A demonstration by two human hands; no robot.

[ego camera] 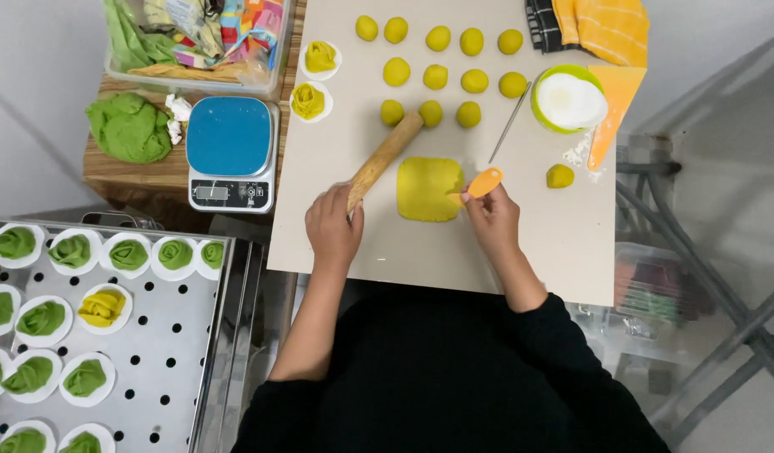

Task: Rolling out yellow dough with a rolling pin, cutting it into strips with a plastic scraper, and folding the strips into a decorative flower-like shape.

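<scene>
A flat yellow sheet of dough (427,188) lies on the beige work board (563,243) in front of me. My left hand (333,225) grips the near end of a wooden rolling pin (387,158), which slants up and to the right beside the sheet. My right hand (490,216) holds a small orange scraper (484,182) at the sheet's right edge. Several yellow dough balls (437,77) sit in rows at the far side of the board.
A blue digital scale (231,151) and a green dough lump (129,127) lie to the left. A perforated steel tray (164,335) holds green and yellow shaped buns on paper discs. A green-rimmed bowl (568,99), thin stick (509,122) and loose dough piece (560,175) are at right.
</scene>
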